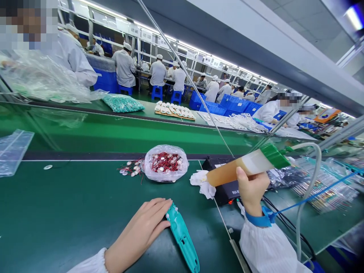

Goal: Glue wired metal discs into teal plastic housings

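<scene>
My left hand pinches the upper end of a long teal plastic housing half between thumb and fingers. The shell lies slanted over the green table, its hollow inside with slots and ribs facing up. In my right hand is a large dispensing syringe, gripped round its barrel of amber liquid. A green cap with an air hose closes its upper end. The lower end is at a crumpled white tissue; its tip is hidden there. A blue wrist strap circles my right wrist.
A plastic bag of small discs with red wires stands mid-table, several loose ones beside it. Behind the syringe sits a black box with cables. Bundled parts lie right, a clear bag left. Co-workers sit beyond the raised shelf.
</scene>
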`<state>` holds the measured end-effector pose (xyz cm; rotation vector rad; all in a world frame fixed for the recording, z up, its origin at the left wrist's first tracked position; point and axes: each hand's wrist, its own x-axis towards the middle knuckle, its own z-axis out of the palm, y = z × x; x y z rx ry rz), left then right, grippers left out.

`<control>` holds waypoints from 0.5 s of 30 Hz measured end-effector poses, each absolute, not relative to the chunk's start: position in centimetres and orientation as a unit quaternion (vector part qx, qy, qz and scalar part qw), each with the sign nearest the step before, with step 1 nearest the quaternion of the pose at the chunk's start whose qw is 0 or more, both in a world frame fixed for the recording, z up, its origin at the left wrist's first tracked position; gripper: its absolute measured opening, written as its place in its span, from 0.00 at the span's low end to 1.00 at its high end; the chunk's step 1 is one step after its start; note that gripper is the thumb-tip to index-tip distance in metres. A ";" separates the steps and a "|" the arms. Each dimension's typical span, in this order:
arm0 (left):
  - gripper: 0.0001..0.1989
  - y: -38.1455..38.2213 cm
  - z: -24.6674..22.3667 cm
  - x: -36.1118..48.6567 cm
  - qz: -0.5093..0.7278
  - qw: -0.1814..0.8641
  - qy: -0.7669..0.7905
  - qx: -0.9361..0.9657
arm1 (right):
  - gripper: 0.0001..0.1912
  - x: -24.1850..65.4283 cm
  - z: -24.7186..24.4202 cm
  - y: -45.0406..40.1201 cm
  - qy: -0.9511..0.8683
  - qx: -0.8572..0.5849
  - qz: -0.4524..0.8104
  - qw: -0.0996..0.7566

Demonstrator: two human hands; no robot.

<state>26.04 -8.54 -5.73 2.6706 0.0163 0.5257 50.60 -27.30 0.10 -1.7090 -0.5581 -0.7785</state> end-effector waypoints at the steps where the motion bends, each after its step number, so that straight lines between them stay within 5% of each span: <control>1: 0.19 -8.5 -5.7 26.1 0.190 0.208 0.005 0.959 | 0.18 50.6 0.1 -27.3 -0.236 -0.724 -0.328 0.559; 15: 0.19 -8.6 -5.9 25.9 0.182 0.196 0.007 0.964 | 0.16 49.7 0.2 -26.2 -0.230 -0.696 -0.353 0.581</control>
